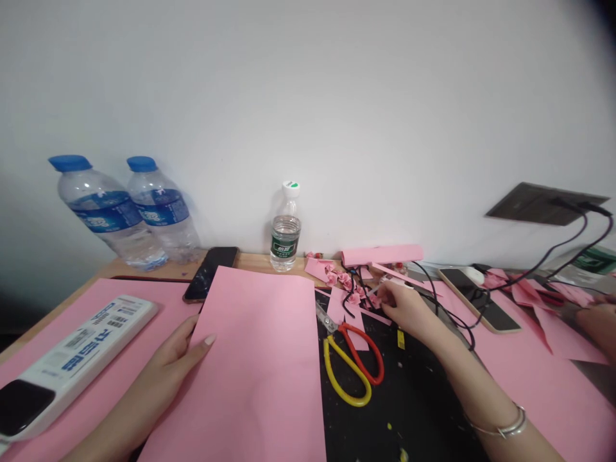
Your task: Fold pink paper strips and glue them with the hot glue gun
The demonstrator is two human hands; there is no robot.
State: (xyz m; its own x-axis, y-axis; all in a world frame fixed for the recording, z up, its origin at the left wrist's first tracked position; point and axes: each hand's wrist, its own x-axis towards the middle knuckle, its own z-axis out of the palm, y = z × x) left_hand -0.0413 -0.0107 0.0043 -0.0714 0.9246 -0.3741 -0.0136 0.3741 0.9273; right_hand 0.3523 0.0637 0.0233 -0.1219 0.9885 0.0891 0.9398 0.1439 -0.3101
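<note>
My left hand (180, 356) grips the left edge of a large sheet of pink paper (262, 359), thumb on top and fingers underneath. My right hand (399, 308), with bracelets at the wrist, reaches into a pile of pink paper scraps and small curled paper roses (342, 280). Its fingertips are pinched together; what they hold, if anything, is hidden. Between the sheet and my right arm lie scissors (355, 366) with one red and one yellow handle, on a black mat (414, 398). Part of their blades shows beside the sheet's right edge.
At the back left stand two large water bottles (161, 208); a small bottle (285, 231) stands by the wall. A dark phone (212, 273) and a white box (81, 362) lie left. Right are another phone (481, 301), black cables (452, 314) and another person's hand (594, 324).
</note>
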